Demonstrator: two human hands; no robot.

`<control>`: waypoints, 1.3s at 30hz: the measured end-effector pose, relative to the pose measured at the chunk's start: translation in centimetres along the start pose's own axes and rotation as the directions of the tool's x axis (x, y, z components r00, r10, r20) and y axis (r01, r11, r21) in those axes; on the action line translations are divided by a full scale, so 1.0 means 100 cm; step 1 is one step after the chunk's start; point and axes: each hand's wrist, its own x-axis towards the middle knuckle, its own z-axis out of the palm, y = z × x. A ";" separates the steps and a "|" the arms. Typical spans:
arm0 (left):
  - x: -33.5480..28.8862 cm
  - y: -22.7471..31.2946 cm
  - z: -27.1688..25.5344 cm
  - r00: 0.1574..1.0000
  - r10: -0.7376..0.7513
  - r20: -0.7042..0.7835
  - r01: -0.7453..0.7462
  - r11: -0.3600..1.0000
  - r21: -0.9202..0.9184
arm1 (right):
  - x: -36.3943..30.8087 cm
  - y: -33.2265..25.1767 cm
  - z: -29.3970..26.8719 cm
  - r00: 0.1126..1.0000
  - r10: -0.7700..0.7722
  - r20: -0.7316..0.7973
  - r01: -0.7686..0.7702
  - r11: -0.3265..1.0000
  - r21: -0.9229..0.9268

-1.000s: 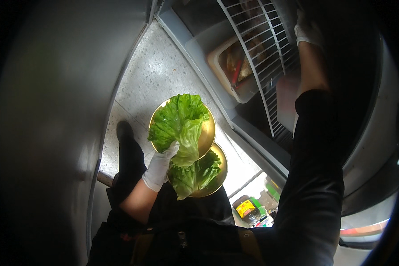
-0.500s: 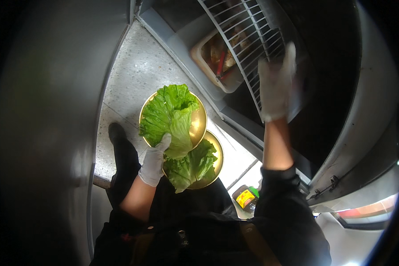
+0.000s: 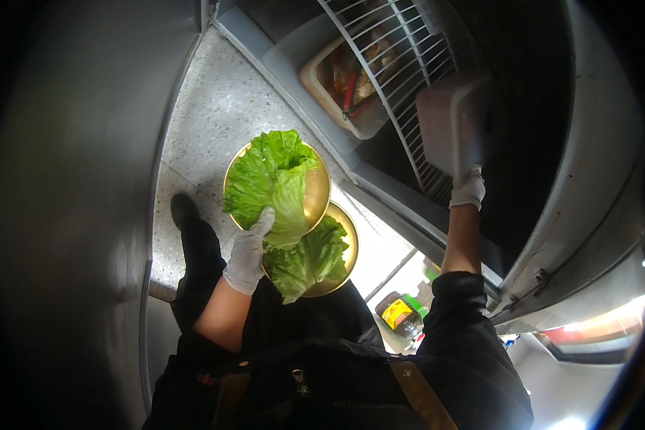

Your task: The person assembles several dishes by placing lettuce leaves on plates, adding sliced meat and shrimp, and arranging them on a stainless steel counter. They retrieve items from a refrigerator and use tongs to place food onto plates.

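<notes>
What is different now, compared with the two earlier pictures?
The right hand has drawn back toward the body to the near end of the translucent container; its grip is unclear. The left hand still holds the upper lettuce bowl, with the lower bowl beneath.

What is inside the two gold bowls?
Lettuce is in the far bowl and the near bowl; bare gold shows beside it in each. The far bowl also overlaps the near one. Anything under the lettuce cannot be seen.
</notes>
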 end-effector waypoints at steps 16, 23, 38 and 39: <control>-0.001 0.004 -0.002 0.998 -0.057 0.002 0.057 0.998 0.005 | -0.198 -0.018 -0.058 0.931 0.192 0.309 -0.320 0.837 0.443; -0.001 0.003 -0.004 0.998 -0.053 0.023 0.054 0.998 -0.024 | -0.247 -0.017 -0.072 0.855 0.224 0.468 -0.429 0.812 0.395; 0.007 -0.009 -0.021 0.990 -0.133 0.055 0.140 0.980 -0.141 | -0.092 0.047 -0.038 0.788 -0.417 0.454 0.607 0.396 -0.689; 0.008 -0.008 -0.021 0.987 -0.157 0.039 0.161 0.975 -0.155 | -0.095 0.041 -0.035 0.726 -0.409 0.552 0.633 0.085 -0.769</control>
